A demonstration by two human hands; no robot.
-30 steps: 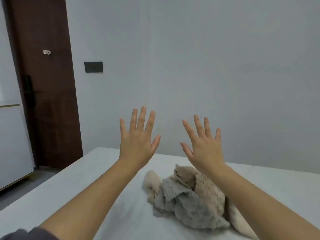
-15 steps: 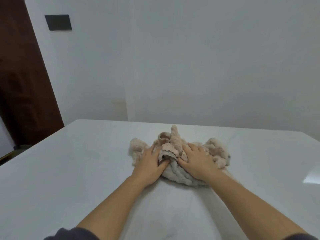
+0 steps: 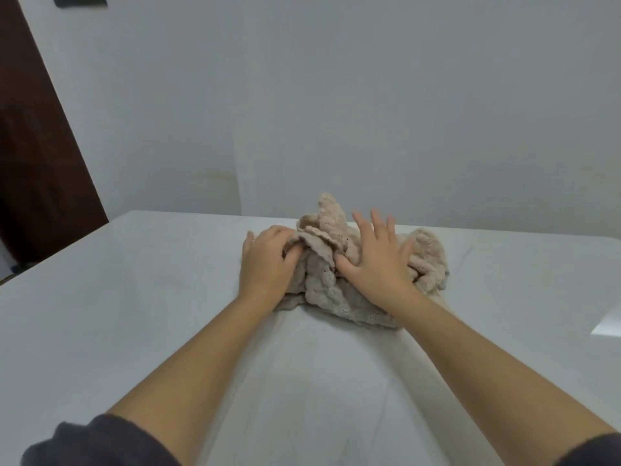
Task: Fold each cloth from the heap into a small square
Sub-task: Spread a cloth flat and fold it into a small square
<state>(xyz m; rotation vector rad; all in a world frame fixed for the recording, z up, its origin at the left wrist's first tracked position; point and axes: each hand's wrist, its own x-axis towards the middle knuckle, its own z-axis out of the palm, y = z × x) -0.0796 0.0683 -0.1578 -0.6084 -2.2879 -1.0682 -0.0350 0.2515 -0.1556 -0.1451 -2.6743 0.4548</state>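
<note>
Beige, nubbly cloths sit in a crumpled heap (image 3: pixel 324 290) at the middle of the pale grey counter (image 3: pixel 134 297). The left hand (image 3: pixel 268 264) curls its fingers into a fold, while the right hand (image 3: pixel 379 264) rests spread on top. Nothing appears folded; all the folding is left to do.

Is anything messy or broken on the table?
Only the heap of cloths looks messy: it lies crumpled on the white table, nothing folded yet. The left hand grips a fold and the right hand presses flat on top. Nothing looks spilled or torn.
</note>
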